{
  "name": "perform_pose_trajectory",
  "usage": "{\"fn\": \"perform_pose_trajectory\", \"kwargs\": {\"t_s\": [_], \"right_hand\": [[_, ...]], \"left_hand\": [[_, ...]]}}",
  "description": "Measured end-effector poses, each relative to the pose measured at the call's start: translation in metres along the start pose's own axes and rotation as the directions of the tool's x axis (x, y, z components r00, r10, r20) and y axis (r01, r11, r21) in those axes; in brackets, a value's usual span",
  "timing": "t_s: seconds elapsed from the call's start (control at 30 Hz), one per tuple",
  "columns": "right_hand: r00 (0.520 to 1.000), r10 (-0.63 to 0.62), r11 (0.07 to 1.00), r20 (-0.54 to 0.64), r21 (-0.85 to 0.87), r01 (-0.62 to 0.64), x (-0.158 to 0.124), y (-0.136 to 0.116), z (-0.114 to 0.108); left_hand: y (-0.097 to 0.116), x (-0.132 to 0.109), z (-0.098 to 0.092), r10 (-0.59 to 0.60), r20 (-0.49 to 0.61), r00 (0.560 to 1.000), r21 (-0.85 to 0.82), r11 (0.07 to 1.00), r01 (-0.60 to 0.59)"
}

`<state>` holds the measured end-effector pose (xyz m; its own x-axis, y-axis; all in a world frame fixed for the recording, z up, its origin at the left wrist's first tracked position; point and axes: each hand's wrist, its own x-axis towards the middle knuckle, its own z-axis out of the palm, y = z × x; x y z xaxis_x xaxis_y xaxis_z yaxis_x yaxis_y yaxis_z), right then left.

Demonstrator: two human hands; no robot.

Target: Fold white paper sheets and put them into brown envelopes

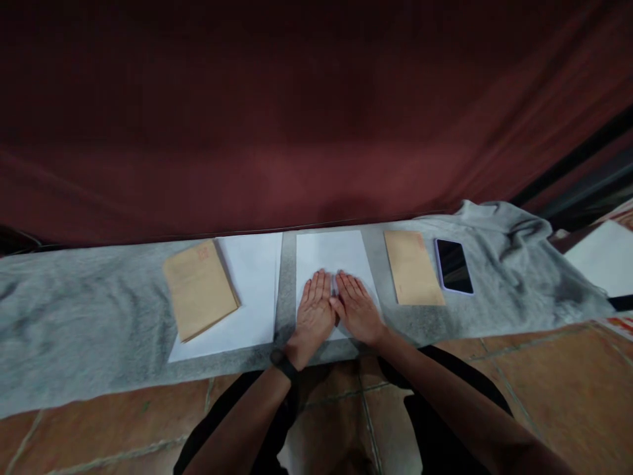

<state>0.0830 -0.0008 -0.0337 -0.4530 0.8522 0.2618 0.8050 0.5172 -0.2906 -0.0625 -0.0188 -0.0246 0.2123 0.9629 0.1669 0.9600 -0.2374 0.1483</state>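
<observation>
A sheet of white paper (pixel 330 249) lies on the grey cloth in front of me. Flat on its lower half rests my left hand (pixel 315 310), fingers stretched out and pointing away from me. Beside it my right hand (pixel 357 309) also lies flat on the sheet, its thumb close to or touching the left hand. Neither hand grips anything; the paper under the palms is hidden. To the right of the sheet is a single brown envelope (pixel 413 267). On the left, a stack of brown envelopes (pixel 200 290) sits partly over a stack of white paper (pixel 254 284).
A phone (pixel 453 266) with a dark screen lies right of the single envelope. Grey cloth (pixel 109 310) covers the long narrow surface, bunched at its right end. Behind hangs a dark red curtain (pixel 297 132). Below is a tiled floor (pixel 123 422). A white sheet (pixel 606 257) is at far right.
</observation>
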Motion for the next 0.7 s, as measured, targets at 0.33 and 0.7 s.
{"fn": "perform_pose_trajectory", "kwargs": {"t_s": [0.33,0.7], "right_hand": [[0.997,0.065,0.988,-0.033,-0.137,-0.068,-0.022,0.026,-0.009],[0.994,0.105,0.986,-0.002,-0.129,-0.104,-0.031,0.039,-0.020]], "left_hand": [[-0.021,-0.023,-0.013,-0.044,-0.042,0.998,0.015,0.999,0.045],[-0.026,-0.033,-0.026,-0.088,-0.040,0.995,-0.036,0.996,0.087]]}}
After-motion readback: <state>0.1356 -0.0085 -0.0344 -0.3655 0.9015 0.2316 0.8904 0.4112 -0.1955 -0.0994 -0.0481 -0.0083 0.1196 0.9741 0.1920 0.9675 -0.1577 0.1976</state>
